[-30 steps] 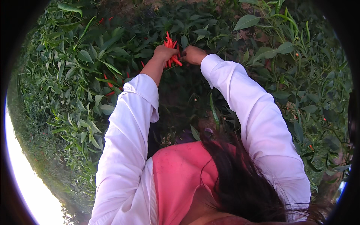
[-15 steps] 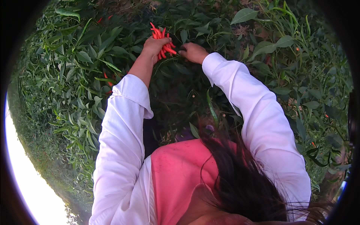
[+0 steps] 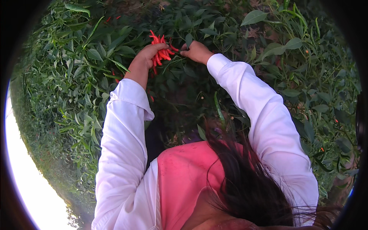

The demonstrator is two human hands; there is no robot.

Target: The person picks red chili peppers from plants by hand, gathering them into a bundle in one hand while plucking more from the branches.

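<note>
My left hand [image 3: 147, 55] is closed around a bunch of slender red chilli peppers [image 3: 162, 55], with the tips fanning out above and below its fingers. Just to the right, my right hand [image 3: 196, 52] has its thumb and fingers drawn together, close to the stem end of a red chilli at the bunch's edge. Whatever lies between those fingertips is too small to make out. Both hands are among the leaves of chilli plants [image 3: 191, 23].
Dense green foliage surrounds both arms. Green chillies [image 3: 218, 105] hang between the forearms, and more green ones [image 3: 78, 9] grow at the upper left. A red chilli [image 3: 152, 99] shows beside the left cuff. Small red fruits [image 3: 322, 149] dot the plants at right.
My left hand has shifted slightly left and down, and its bunch has turned, with more peppers pointing downward. My right fingertips have moved a little left, to the bunch's edge.
</note>
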